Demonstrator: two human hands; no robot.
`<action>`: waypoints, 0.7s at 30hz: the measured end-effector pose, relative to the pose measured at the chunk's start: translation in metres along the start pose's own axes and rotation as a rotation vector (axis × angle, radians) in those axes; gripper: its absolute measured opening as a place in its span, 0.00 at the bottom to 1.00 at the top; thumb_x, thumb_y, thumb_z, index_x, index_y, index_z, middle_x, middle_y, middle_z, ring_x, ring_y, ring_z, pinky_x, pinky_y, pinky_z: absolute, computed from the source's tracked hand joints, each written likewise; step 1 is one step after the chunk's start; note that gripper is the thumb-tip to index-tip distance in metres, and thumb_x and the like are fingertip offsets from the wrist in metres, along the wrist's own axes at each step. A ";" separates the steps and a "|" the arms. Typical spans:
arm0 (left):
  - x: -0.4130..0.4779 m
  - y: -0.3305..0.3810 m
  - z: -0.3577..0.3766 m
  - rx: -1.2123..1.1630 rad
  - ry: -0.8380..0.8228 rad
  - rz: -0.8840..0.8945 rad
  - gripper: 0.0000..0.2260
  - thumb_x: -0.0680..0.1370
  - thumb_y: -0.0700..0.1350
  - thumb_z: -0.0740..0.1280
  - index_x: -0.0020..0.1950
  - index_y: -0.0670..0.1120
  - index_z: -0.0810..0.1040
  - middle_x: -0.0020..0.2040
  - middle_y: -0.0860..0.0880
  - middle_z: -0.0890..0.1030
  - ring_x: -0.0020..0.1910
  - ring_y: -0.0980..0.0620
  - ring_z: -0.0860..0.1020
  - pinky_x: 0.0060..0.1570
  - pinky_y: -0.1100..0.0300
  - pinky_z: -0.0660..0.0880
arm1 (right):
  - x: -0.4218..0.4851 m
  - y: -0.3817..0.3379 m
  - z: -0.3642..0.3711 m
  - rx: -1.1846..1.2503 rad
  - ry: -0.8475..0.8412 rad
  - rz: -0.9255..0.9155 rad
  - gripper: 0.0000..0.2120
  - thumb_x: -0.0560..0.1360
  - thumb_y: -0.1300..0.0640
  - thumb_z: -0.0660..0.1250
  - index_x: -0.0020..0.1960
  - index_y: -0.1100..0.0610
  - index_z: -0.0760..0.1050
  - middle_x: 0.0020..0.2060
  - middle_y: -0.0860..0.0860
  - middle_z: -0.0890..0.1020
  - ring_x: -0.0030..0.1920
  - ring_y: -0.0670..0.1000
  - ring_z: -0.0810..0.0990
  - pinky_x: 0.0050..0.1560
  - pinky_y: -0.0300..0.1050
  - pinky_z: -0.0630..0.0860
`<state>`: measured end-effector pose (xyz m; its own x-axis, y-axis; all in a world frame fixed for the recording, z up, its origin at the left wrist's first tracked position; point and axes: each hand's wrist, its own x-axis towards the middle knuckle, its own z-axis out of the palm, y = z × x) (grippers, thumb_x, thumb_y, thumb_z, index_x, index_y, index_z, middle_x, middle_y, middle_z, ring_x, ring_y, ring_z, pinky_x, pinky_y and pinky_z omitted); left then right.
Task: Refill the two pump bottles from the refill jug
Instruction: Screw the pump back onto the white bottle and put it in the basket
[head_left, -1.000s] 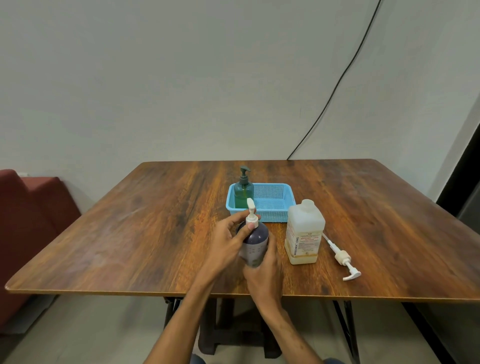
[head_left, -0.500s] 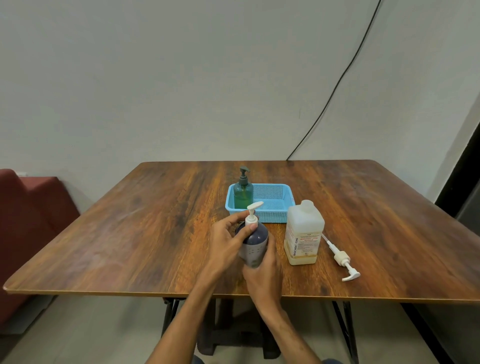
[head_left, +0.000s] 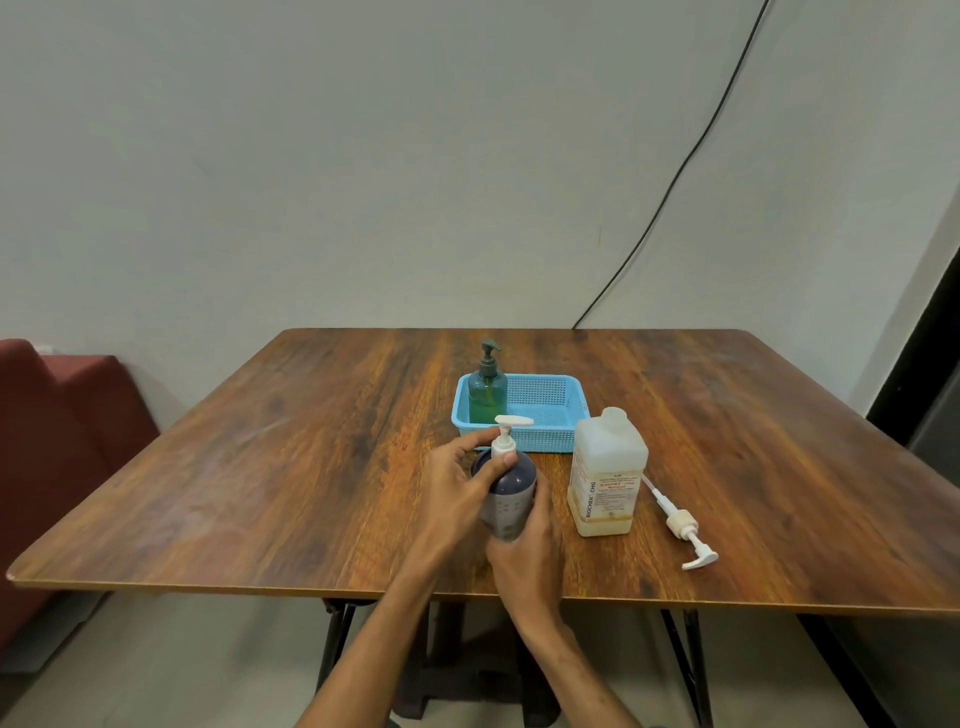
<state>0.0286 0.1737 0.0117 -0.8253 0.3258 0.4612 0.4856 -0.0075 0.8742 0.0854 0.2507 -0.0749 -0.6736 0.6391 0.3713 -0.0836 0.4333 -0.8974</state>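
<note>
A dark purple pump bottle (head_left: 511, 491) with a white pump head (head_left: 506, 436) stands on the table near the front edge. My left hand (head_left: 457, 491) curls round its neck and pinches the pump collar. My right hand (head_left: 524, 564) grips the bottle's lower body from the front. To the right stands the translucent refill jug (head_left: 608, 473), uncapped, with a little yellowish liquid at its bottom. A green pump bottle (head_left: 487, 387) stands in the left end of the blue basket (head_left: 545, 415).
A loose white pump with a long tube (head_left: 680, 522) lies on the wooden table (head_left: 260, 467) right of the jug. A red seat (head_left: 57, 441) stands at the left. A black cable (head_left: 675, 171) runs down the wall behind.
The white pump head has turned under my left hand: its spout pointed away before and now points right. The bottle and my right hand have stayed in place.
</note>
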 end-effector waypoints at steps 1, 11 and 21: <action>0.000 0.000 0.000 0.002 -0.009 0.001 0.14 0.75 0.39 0.74 0.61 0.43 0.82 0.55 0.50 0.85 0.55 0.56 0.83 0.54 0.62 0.80 | 0.000 0.000 0.000 0.003 0.000 0.000 0.41 0.66 0.37 0.72 0.75 0.42 0.61 0.63 0.41 0.76 0.60 0.43 0.78 0.54 0.49 0.82; 0.000 -0.002 0.000 0.026 -0.003 0.017 0.13 0.76 0.40 0.73 0.60 0.45 0.82 0.55 0.53 0.85 0.56 0.59 0.82 0.56 0.63 0.79 | 0.001 0.002 -0.001 -0.030 -0.021 0.022 0.40 0.68 0.49 0.78 0.74 0.41 0.61 0.63 0.41 0.76 0.61 0.44 0.77 0.56 0.50 0.81; -0.003 0.000 -0.004 0.016 -0.033 0.010 0.15 0.75 0.41 0.74 0.62 0.45 0.82 0.56 0.53 0.84 0.56 0.59 0.82 0.55 0.63 0.79 | 0.003 -0.003 -0.005 -0.006 -0.034 0.010 0.41 0.67 0.46 0.79 0.74 0.41 0.61 0.63 0.35 0.74 0.61 0.35 0.74 0.60 0.46 0.80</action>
<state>0.0296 0.1690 0.0114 -0.8103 0.3569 0.4648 0.4990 0.0044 0.8666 0.0874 0.2549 -0.0699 -0.6991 0.6212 0.3541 -0.0725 0.4311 -0.8994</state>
